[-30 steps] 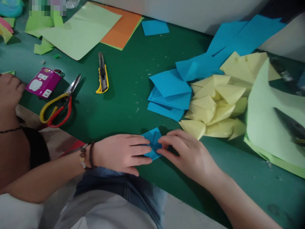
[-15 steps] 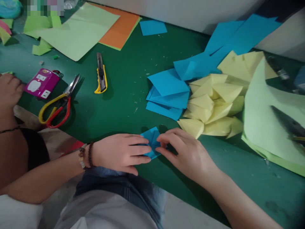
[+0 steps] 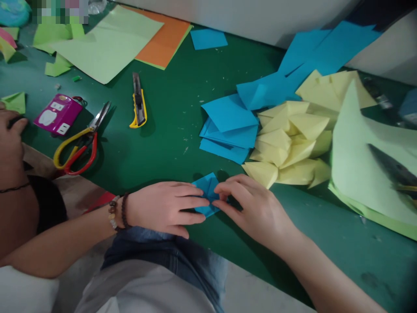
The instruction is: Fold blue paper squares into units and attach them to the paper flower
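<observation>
A small folded blue paper [image 3: 208, 184] lies on the green table near its front edge, creases showing. My left hand [image 3: 167, 208] rests flat over the paper's left part, fingers stretched out. From the right, my right hand [image 3: 249, 204] pinches the paper's right edge between thumb and fingertips. Behind it are folded blue papers [image 3: 228, 117], and beside those sits a pile of folded yellow papers [image 3: 289, 143].
Scissors [image 3: 80, 145], a purple box [image 3: 58, 114] and a yellow cutter [image 3: 139, 102] lie on the left. Green sheets [image 3: 365, 161] with a dark tool on top are at right. Another person's hand [image 3: 11, 134] is at the left edge.
The other person's hand at the left edge has shifted, and a green folded paper now shows beside it. My own hands have hardly moved.
</observation>
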Demonstrator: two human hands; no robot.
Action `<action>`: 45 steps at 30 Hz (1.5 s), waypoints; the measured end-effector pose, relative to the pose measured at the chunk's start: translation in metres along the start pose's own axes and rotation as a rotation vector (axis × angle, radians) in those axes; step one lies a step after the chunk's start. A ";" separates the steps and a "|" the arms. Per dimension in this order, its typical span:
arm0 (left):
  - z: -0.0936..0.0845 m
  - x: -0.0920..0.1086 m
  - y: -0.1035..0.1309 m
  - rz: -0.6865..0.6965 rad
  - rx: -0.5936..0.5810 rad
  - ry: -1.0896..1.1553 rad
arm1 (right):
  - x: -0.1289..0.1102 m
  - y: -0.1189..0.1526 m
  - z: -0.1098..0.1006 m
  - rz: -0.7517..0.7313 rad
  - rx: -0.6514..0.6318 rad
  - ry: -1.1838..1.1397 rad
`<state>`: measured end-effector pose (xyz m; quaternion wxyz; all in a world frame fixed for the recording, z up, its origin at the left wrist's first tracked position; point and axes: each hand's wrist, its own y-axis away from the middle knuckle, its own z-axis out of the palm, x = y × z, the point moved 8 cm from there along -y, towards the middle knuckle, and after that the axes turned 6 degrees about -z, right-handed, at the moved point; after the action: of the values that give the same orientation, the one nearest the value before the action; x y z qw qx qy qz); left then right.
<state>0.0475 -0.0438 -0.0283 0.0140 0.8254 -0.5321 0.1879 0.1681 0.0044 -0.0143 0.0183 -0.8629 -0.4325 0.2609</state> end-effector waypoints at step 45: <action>-0.001 -0.001 0.000 0.011 -0.019 0.019 | -0.017 0.085 -0.007 0.748 0.283 -0.180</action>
<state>0.0469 -0.0429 -0.0278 0.0257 0.8204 -0.5383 0.1909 0.2252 -0.0602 -0.0224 0.0031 -0.9233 -0.0488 0.3810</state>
